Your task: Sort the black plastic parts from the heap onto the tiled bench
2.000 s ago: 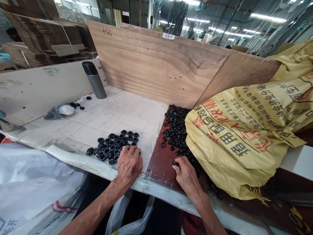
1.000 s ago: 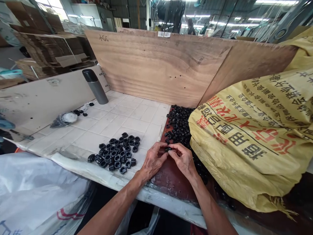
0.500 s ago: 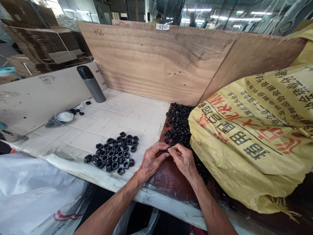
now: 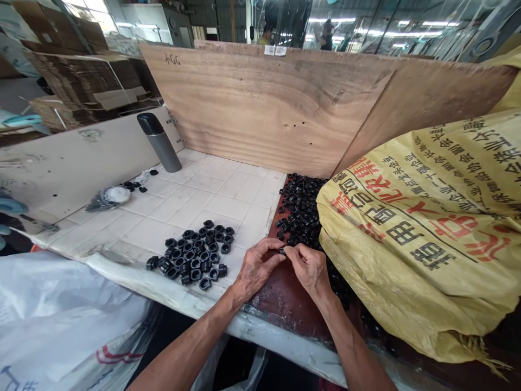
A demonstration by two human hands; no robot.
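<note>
Black ring (image 4: 282,251) pinched between left hand (image 4: 257,267) and right hand (image 4: 310,270).

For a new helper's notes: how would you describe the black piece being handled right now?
Find the yellow woven sack at right. Beside it lies a heap of black hex fittings. The piece is the single one pinched between left hand and right hand.
</note>
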